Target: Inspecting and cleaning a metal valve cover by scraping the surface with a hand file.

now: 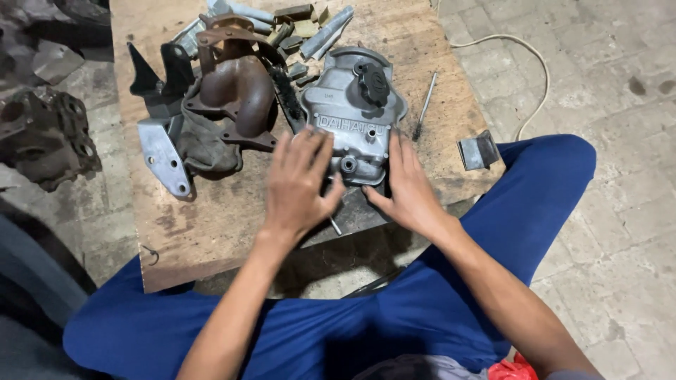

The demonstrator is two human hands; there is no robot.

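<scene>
Here, I see the grey cover [355, 116] lying on the board [211, 218], near its front edge, black cap [372, 83] up. My 2 hands flank its near end: the left hand [299, 184] lies flat with fingers spread and released, tips touching the cover's left corner; the right hand [408, 188] rests open against the right side, fingers straight, grasping nothing. Just left of the cover sits a rusty manifold [236, 91] over a silver bracket [163, 156]. A thin rod [425, 104] lies right of it. A small metal block [477, 150] sits at the board's right edge.
</scene>
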